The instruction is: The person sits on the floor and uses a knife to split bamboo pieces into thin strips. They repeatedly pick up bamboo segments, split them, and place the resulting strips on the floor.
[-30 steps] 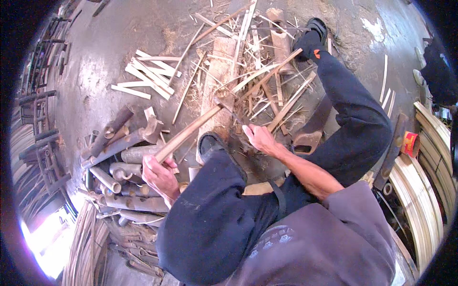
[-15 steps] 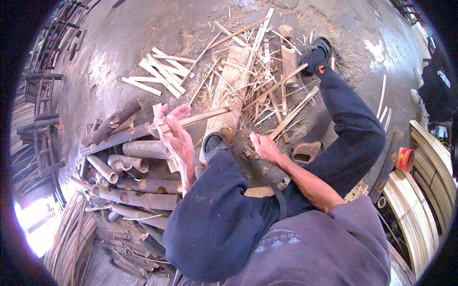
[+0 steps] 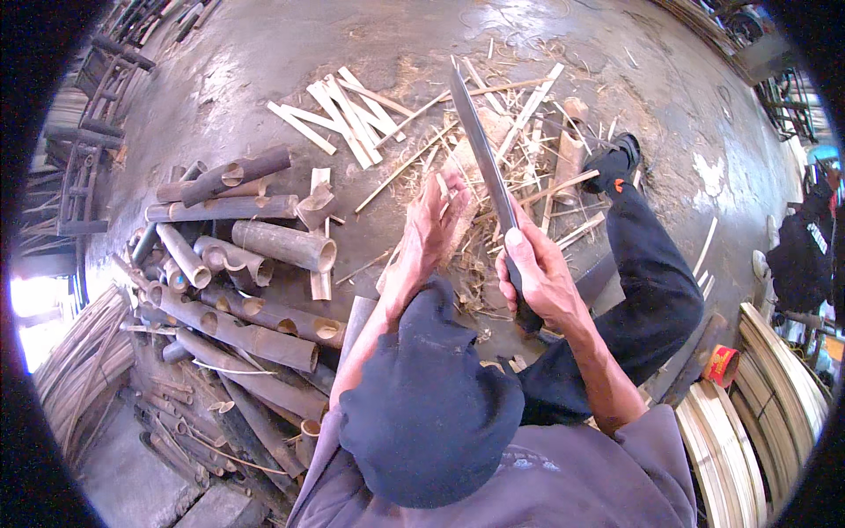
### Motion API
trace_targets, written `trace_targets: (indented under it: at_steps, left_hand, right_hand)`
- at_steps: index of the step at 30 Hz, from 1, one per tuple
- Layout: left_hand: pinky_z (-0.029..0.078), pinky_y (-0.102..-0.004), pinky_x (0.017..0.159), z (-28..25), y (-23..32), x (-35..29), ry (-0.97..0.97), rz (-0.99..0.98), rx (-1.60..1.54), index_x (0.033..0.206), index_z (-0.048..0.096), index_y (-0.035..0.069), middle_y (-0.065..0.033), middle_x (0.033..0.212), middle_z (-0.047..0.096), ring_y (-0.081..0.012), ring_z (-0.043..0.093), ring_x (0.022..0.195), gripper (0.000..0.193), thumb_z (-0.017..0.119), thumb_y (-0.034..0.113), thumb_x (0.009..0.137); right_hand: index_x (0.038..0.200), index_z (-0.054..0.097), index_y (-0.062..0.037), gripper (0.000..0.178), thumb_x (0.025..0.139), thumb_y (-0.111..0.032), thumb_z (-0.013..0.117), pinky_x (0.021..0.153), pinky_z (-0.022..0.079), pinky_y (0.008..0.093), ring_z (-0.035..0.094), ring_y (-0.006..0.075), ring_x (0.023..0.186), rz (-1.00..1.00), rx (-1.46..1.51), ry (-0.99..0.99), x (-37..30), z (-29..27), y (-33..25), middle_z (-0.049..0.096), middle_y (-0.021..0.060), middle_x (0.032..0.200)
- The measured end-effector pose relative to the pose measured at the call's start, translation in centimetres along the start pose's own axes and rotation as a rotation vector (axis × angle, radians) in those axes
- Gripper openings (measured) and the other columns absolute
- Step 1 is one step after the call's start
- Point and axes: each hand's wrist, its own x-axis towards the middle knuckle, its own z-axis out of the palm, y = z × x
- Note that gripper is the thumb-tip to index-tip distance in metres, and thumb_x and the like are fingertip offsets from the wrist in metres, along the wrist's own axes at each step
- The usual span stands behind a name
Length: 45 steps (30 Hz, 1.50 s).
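Both hands have come closer together since the earlier frame: the left hand has left the side of the tube stack for the near end of the wooden block, and the knife now points up and away across it. Fingers and thumb of the right hand wrap firmly round the knife's dark handle. On the left, the fingers are long and slightly bent; a pale end shows among them, but I cannot tell whether they grip a strip.

Split work is already on the floor: a loose pile of pale strips lies beyond the block's left edge, crossing one another, apparently done with for now. Thinner offcuts and shavings litter the block's right edge, so a fair amount of cutting seems finished. Plenty looks left, though. Toward the floor's left edge, the stack of bamboo tubes is mostly round and unsplit, and another tube lies beyond the shavings, near the foot.
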Motion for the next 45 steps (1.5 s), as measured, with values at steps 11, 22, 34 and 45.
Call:
trace_targets:
  at_steps: [11,22,34,45]
  left_hand:
    - [0.051,-0.0388,0.076,1.4,0.0,0.2,-0.265,0.134,0.046,0.105,0.056,0.006,-0.0143,0.092,0.065,-0.0348,0.064,0.087,0.02,0.063,0.01,0.087]
    - [0.048,-0.0408,0.082,1.8,1.3,0.1,-0.298,0.049,-0.043,0.11,0.057,0.006,-0.0137,0.097,0.062,-0.034,0.059,0.094,0.03,0.065,0.003,0.081]
    - [0.048,-0.0397,0.082,1.8,1.2,0.3,-0.311,0.042,-0.045,0.112,0.056,0.006,-0.0128,0.096,0.062,-0.032,0.06,0.094,0.03,0.066,0.006,0.084]
    - [0.049,-0.0399,0.076,1.4,1.9,0.2,-0.29,0.059,-0.028,0.11,0.057,0.007,-0.0135,0.091,0.063,-0.0332,0.062,0.089,0.028,0.066,0.005,0.084]
  right_hand:
    - [0.084,0.049,-0.0019,0.052,0.101,-0.049,0.033,0.038,0.042,0.0249,0.046,0.0093,0.041,0.036,0.07,0.085,-1.2,0.3,-1.7,0.047,0.0029,0.059]
    - [0.084,0.047,-0.0026,0.051,0.101,-0.048,0.034,0.038,0.042,0.0257,0.047,0.0097,0.043,0.044,0.106,0.087,-1.6,0.2,-1.5,0.047,0.0036,0.06]
    - [0.103,0.047,-0.0041,0.044,0.102,-0.046,0.034,0.038,0.042,0.0248,0.047,0.0091,0.044,0.106,0.122,0.074,-1.6,0.1,-1.7,0.048,0.0035,0.064]
    - [0.145,0.031,-0.0088,0.05,0.104,-0.037,0.032,0.042,0.042,0.0238,0.045,0.0078,0.046,0.024,0.008,0.065,-1.9,0.6,-1.7,0.047,0.0017,0.067]
